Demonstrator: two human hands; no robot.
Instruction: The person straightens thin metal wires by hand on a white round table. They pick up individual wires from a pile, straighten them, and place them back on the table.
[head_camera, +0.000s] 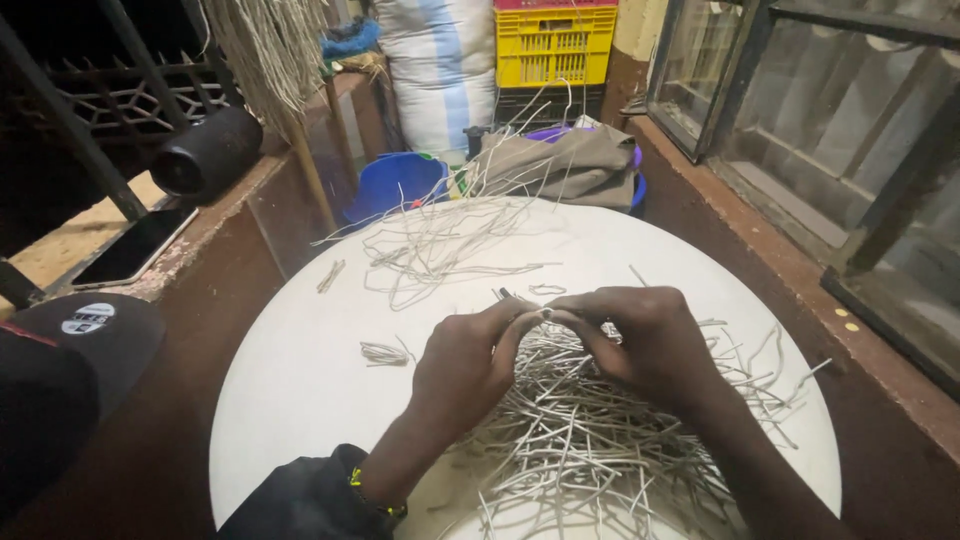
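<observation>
Far left of the frame: black cap (60, 370) low down, dark phone (135, 248) flat on the ledge, black cylinder speaker (207, 152) just above it. Hanging bundle of pale fibre (268, 50) at upper left. Blue basin (397, 183) beyond the far rim of the round white tabletop (290, 380).

Left of centre: left hand (462, 368), wrist banded with a beaded bracelet (375, 497), fingers (515, 322) drawn together, pinching the tip of a thin pale strip (545, 313). Meeting it from the right: right hand (650, 340), fingers likewise closed on the same strip, both hands touching at the pinch. Directly beneath: tangled heap of grey strips (580, 450), spread across the lower centre of the tabletop. Looser scatter of strips (440, 245) toward the far edge, grey cloth (560, 165) behind. Yellow crate (553, 45) at top centre, window frame (800, 150) on the right.

Likely trouble: thin strip slipping or snapping under too tight a pinch; sleeves or wrists dragging the heap off the near rim; stray ends snagging and pulling neighbours out of the pile.
</observation>
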